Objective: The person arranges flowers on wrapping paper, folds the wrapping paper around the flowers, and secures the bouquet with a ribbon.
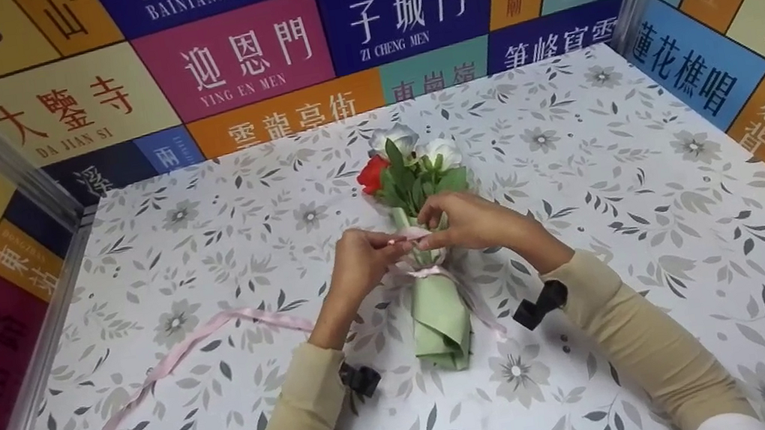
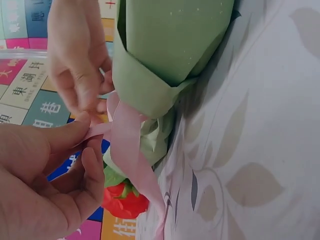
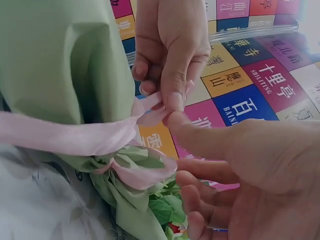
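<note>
A small bouquet wrapped in green paper (image 1: 437,313) lies on the table, its red rose (image 1: 373,174) and white roses (image 1: 443,153) toward the back wall. Pink ribbon (image 2: 131,137) goes round the gathered waist of the wrapping, with a loop standing off it. My left hand (image 1: 357,258) pinches a narrow part of this ribbon between thumb and forefinger, left of the waist. Opposite, my right hand (image 1: 478,220) has its thumb tip against the ribbon at the left thumb (image 3: 175,85). Its other fingers (image 3: 207,170) are loosely bent below, apart from the thumb.
One long ribbon tail (image 1: 169,357) trails over the patterned tabletop (image 1: 243,395) to the left; a shorter tail (image 1: 482,310) lies right of the wrapping. Panels with coloured lettering (image 1: 237,54) border the table at the back and sides. Black wrist mounts (image 1: 540,305) sit at both sleeves.
</note>
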The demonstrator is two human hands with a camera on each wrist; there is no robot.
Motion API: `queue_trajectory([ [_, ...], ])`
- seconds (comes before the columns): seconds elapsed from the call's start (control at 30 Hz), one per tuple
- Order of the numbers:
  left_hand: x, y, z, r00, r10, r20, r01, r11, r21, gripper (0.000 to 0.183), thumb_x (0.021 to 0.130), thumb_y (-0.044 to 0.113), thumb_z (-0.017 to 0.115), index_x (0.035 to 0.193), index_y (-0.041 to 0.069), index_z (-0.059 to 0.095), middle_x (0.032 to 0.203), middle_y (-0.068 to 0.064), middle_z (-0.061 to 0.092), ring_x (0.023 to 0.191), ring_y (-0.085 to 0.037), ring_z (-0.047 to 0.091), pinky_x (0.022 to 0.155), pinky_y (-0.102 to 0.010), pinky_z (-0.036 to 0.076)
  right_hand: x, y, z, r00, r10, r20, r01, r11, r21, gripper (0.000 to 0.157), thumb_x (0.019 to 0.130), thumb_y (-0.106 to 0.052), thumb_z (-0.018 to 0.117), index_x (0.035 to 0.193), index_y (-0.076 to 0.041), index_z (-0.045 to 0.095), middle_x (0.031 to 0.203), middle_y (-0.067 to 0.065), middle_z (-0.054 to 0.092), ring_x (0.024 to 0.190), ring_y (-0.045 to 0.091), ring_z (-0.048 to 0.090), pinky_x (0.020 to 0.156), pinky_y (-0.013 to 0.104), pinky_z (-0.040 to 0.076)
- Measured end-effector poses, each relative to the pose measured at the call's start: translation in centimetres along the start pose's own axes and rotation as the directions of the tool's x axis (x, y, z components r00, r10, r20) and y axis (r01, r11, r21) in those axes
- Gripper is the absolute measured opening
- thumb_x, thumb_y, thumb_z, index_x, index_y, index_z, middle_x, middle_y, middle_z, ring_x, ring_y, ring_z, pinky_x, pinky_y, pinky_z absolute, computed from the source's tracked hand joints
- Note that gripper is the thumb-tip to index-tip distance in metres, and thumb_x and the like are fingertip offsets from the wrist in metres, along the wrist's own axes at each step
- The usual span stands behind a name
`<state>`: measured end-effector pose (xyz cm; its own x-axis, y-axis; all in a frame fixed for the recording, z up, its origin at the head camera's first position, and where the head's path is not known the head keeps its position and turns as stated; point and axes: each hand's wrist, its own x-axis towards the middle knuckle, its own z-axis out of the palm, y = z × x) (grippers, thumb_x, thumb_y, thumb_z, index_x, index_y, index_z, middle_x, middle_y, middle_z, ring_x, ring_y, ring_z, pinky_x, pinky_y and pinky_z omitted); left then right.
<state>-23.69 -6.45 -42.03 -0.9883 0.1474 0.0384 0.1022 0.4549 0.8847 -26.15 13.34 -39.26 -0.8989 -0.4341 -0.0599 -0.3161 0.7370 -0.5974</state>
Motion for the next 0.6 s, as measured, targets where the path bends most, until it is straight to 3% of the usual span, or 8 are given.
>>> queue_trajectory([
  [0.13,0.1,-0.1,-0.2,1.000,-0.007,-0.013,0.007,1.000,0.000,0.012,0.088,0.013,0.077,0.091,0.002,0.081,0.085,-0.016,0.078,0.066,-0.015,0.069,0.051,-0.016,0.044,-0.9,-1.0,0.0,1.000,-0.017,-0.018,0.015,0.996,-0.085,0.032,0.089,-0.040,0.074,0.100,-0.011,0.068,0.098,0.006,0.067,0.085,0.022,0.061,0.073,0.035,0.048],
  [0.27,0.2,-0.1,-0.3,0.999,0.001,-0.032,0.000,0.999,0.033,0.013,0.087,0.015,0.078,0.088,0.002,0.081,0.087,-0.015,0.078,0.058,-0.009,0.058,0.049,-0.016,0.037,-1.5,-1.9,0.0,0.990,-0.037,0.138,0.065,0.977,-0.202,0.026,0.088,-0.043,0.075,0.093,-0.017,0.075,0.089,0.000,0.072,0.077,0.016,0.061,0.064,0.030,0.046],
  [0.4,0.3,-0.3,-0.4,0.999,0.000,-0.038,0.003,0.998,0.058,0.015,0.086,0.017,0.079,0.087,0.002,0.081,0.088,-0.015,0.078,0.053,-0.004,0.049,0.048,-0.016,0.035,-1.6,-1.3,-0.6,0.960,-0.089,0.266,0.145,0.969,-0.198,0.012,0.089,-0.026,0.075,0.090,-0.014,0.076,0.083,0.001,0.073,0.072,0.011,0.058,0.063,0.026,0.045],
  [0.5,0.2,-0.9,-0.5,0.999,-0.014,-0.039,0.016,0.999,0.049,0.014,0.087,0.016,0.078,0.087,0.002,0.081,0.086,-0.015,0.078,0.056,-0.008,0.056,0.049,-0.016,0.039,-1.7,-0.3,-1.7,0.925,-0.145,0.352,0.206,0.968,-0.142,0.007,0.090,-0.014,0.073,0.085,-0.009,0.074,0.076,0.004,0.070,0.065,0.008,0.054,0.061,0.025,0.044],
  [0.6,0.2,-1.4,-0.7,0.998,-0.036,-0.049,0.037,0.999,0.021,0.012,0.087,0.013,0.078,0.087,0.001,0.081,0.085,-0.015,0.078,0.063,-0.018,0.065,0.050,-0.015,0.043,-1.9,0.9,-3.1,0.884,-0.133,0.449,0.220,0.964,-0.147,0.008,0.090,-0.010,0.071,0.082,-0.007,0.072,0.072,0.002,0.067,0.062,0.006,0.051,0.060,0.023,0.043],
])
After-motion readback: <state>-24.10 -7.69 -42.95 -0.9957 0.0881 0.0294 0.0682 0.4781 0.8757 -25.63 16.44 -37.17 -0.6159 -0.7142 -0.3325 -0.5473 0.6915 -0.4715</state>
